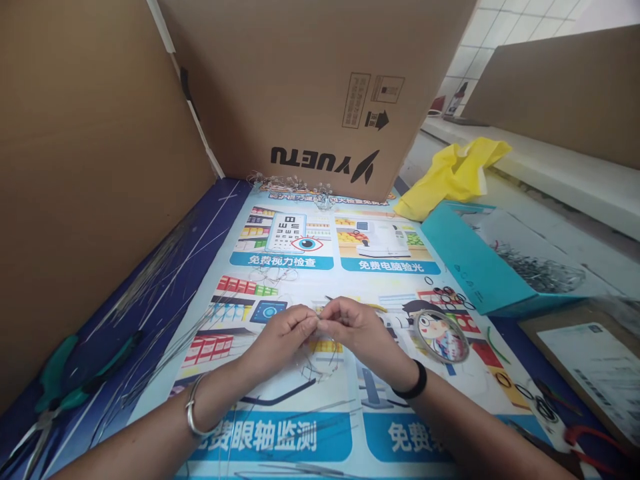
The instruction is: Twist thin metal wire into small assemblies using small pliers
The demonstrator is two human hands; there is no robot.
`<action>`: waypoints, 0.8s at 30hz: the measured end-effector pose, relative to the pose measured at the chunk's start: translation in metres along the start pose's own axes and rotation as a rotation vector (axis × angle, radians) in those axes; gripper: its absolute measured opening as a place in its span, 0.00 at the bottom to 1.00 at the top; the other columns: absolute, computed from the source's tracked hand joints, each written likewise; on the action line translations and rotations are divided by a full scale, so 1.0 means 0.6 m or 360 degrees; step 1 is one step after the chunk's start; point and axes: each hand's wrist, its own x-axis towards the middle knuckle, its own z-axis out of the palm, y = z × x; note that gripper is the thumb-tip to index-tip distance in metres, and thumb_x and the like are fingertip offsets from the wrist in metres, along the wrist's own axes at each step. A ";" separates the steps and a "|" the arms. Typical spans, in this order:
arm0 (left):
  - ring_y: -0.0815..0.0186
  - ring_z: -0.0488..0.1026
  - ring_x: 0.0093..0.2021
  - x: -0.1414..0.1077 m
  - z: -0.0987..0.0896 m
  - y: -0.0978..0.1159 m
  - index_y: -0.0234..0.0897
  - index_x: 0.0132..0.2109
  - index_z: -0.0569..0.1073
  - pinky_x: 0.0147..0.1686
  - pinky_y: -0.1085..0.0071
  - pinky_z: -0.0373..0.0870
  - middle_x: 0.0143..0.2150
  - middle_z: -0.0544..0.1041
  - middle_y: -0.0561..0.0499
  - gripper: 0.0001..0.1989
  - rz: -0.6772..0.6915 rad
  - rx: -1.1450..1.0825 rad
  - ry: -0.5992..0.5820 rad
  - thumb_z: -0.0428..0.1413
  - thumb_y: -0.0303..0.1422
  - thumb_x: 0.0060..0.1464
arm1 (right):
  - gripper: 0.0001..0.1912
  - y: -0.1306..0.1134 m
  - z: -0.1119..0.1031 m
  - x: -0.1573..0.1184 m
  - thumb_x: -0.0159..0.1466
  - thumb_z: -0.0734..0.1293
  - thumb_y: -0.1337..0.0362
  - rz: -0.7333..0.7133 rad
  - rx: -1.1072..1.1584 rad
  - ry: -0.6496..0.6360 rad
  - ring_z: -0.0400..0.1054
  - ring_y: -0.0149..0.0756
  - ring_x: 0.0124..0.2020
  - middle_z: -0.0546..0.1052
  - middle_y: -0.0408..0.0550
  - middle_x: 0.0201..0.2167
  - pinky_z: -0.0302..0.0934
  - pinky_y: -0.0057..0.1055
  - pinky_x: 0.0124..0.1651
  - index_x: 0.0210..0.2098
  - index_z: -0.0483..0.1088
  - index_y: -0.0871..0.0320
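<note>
My left hand [285, 333], with a silver bangle on its wrist, meets my right hand [359, 331] over the middle of the printed mat. Thumb and fingers of both hands are pinched together, fingertips touching, on a thin wire [334, 353] that dangles in loose loops below them. The exact pinch point is hidden by the fingers. Just beyond the hands, bent wire loops [273, 273] lie on the mat [320, 437]. A round clear tape-like ring [467, 347] sits to the right of my right hand.
Green-handled pliers [53, 400] and straight wires [160, 353] lie at left. A turquoise box [457, 260] holding tangled dark wire pieces [537, 267] stands right, by a yellow cloth [445, 180]. Cardboard panels [300, 80] wall the back and left. Small black rings [445, 293] lie right.
</note>
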 end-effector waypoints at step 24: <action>0.69 0.66 0.31 -0.006 0.005 -0.003 0.36 0.30 0.69 0.33 0.73 0.61 0.28 0.70 0.53 0.09 0.0044 0.0186 0.0151 0.49 0.33 0.57 | 0.05 0.044 0.014 -0.008 0.57 0.67 0.63 -0.0101 -0.0003 0.0191 0.60 0.26 0.25 0.70 0.40 0.23 0.55 0.24 0.28 0.28 0.69 0.58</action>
